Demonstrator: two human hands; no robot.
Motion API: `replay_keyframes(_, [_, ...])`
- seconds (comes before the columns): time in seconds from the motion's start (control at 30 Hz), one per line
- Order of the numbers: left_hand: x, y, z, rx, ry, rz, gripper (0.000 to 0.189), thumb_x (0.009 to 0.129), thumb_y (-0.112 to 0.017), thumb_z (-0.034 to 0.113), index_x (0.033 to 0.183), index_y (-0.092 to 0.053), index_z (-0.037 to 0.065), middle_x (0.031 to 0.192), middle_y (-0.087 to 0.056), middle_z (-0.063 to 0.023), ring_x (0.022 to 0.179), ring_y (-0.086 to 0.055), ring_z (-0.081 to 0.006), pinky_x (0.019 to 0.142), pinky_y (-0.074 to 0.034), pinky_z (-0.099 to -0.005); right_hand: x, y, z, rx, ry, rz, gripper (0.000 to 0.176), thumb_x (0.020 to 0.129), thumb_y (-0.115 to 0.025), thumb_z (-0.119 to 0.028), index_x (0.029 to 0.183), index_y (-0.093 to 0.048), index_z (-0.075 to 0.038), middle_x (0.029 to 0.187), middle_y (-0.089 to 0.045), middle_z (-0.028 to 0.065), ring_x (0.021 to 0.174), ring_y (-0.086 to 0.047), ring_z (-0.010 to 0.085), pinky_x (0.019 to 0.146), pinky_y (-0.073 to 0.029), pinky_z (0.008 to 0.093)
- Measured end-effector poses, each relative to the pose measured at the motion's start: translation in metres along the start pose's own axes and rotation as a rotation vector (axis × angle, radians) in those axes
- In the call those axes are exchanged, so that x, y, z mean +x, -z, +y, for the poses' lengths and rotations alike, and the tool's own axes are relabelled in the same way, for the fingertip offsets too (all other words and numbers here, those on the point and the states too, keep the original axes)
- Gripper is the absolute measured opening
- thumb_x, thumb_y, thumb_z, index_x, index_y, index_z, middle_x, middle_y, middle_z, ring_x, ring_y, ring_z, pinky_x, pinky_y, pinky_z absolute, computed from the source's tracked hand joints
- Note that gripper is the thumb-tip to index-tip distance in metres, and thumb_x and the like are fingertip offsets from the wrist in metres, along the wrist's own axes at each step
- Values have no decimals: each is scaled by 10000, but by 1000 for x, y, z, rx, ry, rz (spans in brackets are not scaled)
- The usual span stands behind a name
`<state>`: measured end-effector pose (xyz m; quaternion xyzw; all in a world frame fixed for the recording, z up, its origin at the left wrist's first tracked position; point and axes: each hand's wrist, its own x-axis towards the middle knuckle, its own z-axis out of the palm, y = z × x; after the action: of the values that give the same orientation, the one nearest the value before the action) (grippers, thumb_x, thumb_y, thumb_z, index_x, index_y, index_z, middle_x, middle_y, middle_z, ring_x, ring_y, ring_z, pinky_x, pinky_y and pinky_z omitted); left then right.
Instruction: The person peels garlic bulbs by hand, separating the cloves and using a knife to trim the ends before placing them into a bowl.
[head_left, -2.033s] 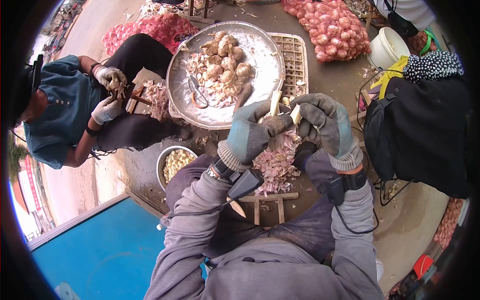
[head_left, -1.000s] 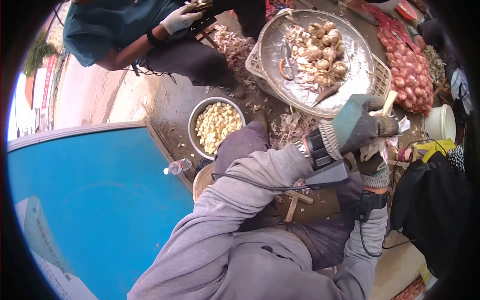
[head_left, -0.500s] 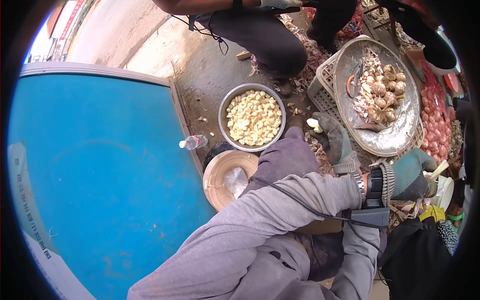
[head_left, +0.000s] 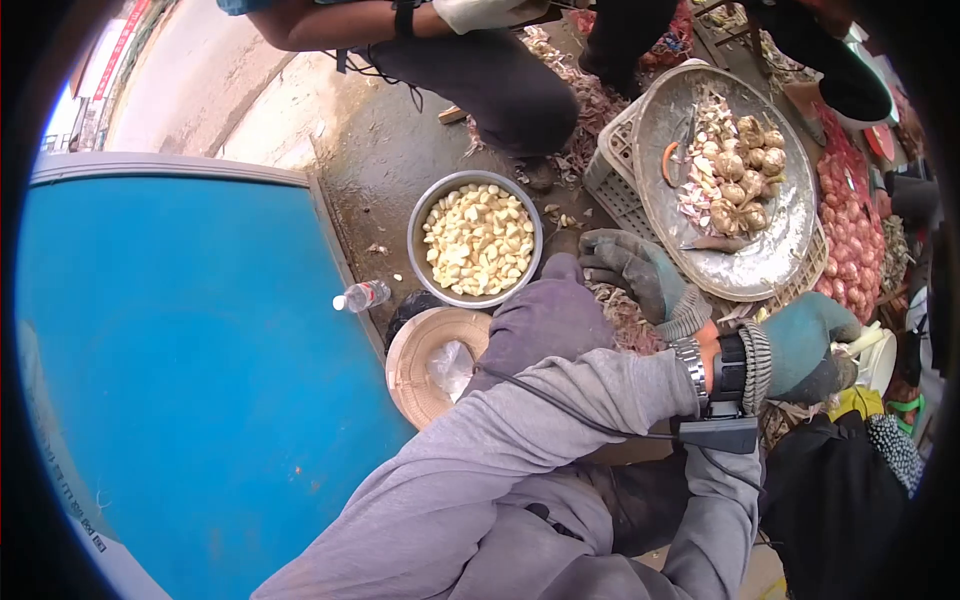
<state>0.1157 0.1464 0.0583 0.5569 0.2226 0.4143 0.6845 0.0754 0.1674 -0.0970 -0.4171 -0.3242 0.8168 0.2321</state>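
My left hand [head_left: 815, 340], in a teal and dark work glove, is closed round a pale stick-like piece [head_left: 863, 340] that juts out to the right. My left forearm crosses over the right one. My right hand [head_left: 630, 268], in a similar glove, has its fingers stretched out to the left, with no cloves visible in them. It hangs over garlic skins [head_left: 622, 318], between a grey bowl [head_left: 413, 250] of peeled garlic cloves [head_left: 478, 238] and a round metal tray [head_left: 790, 215]. Garlic bulbs [head_left: 740, 165] and loose cloves lie on that tray.
The tray rests on a plastic crate [head_left: 612, 178]. An orange-handled tool [head_left: 668, 163] lies in it. A straw hat [head_left: 403, 365] and a bottle [head_left: 362, 295] are beside a blue panel [head_left: 190, 360]. A red net sack [head_left: 850, 250] stands right. Another person's gloved hand [head_left: 485, 12] is at the top.
The white cloves at my right hand's fingertips no longer show, and its fingers point more to the left. The left hand still grips the pale piece. The whole view has shifted slightly.
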Motion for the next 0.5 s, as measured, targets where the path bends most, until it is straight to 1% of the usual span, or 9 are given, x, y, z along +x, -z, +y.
replay_keyframes(0.1, [4, 18, 14, -107, 92, -66, 215, 792, -767, 170, 921, -711, 8, 730, -650, -172, 680, -666, -240, 656, -516, -357, -80, 38, -1, -46, 18, 196, 477, 1028, -596, -261, 1445, -494, -54, 1323, -628, 70, 1152, -640, 211, 999, -513, 329])
replay_keyframes(0.13, [3, 18, 11, -239, 147, -51, 209, 817, -753, 153, 955, -715, 1, 758, -670, -119, 702, -643, -148, 658, -511, -327, -95, 63, 27, -369, 355, 432, 477, 1017, -606, -254, 1442, -500, -66, 1316, -634, 64, 1147, -641, 223, 1003, -508, 348])
replay_keyframes(0.2, [8, 31, 21, -183, 115, -96, 234, 866, -753, 139, 1024, -722, -32, 887, -728, -77, 781, -639, -106, 690, -516, -287, -123, 100, 67, -1075, 970, 823, 478, 996, -626, -238, 1436, -513, -90, 1304, -645, 52, 1137, -643, 247, 1011, -499, 386])
replay_keyframes(0.23, [7, 35, 26, -179, 144, -111, 230, 870, -754, 134, 1025, -724, -32, 891, -731, -81, 787, -641, -107, 697, -518, -293, -184, 45, -19, -1660, 737, 954, 426, 1003, -589, -190, 1419, -531, -118, 1249, -670, 34, 1120, -653, 247, 1021, -482, 419])
replay_keyframes(0.27, [7, 37, 31, -159, 178, -112, 225, 873, -755, 129, 1027, -725, -32, 895, -734, -85, 793, -644, -109, 704, -520, -298, -196, 144, 57, -1810, 504, 803, 434, 1002, -603, -255, 1403, -539, -102, 1237, -667, 49, 1042, -664, 211, 940, -519, 368])
replay_keyframes(0.33, [9, 35, 19, -87, 161, -136, 225, 886, -758, 133, 1043, -720, -24, 907, -728, -64, 810, -653, -100, 717, -534, -286, -221, 90, -7, -472, 731, 753, 361, 1048, -532, -355, 1121, -663, -26, 1033, -688, 84, 775, -668, 154, 648, -535, 258])
replay_keyframes(0.4, [10, 32, 7, -16, 153, -146, 225, 900, -761, 138, 1059, -714, -15, 920, -721, -44, 827, -663, -91, 731, -548, -274, -253, 91, -40, 137, 631, 799, 402, 1068, -510, -367, 1182, -645, -6, 962, -691, 49, 669, -616, 76, 536, -446, 196])
replay_keyframes(0.43, [9, 28, 3, 76, 177, -160, 222, 910, -752, 134, 1072, -714, -14, 922, -723, -47, 829, -662, -90, 735, -547, -274, -267, 77, -48, 90, 862, 753, 457, 1070, -516, -401, 1221, -636, 13, 953, -688, 37, 704, -611, 45, 561, -426, 164])
replay_keyframes(0.5, [9, 20, -9, 257, 206, -204, 227, 931, -728, 120, 1118, -719, -9, 933, -729, -54, 837, -659, -90, 759, -544, -275, -290, 57, -58, 7, 854, 822, 371, 1033, -626, -299, 1228, -647, 15, 926, -696, 23, 713, -603, 50, 593, -449, 176])
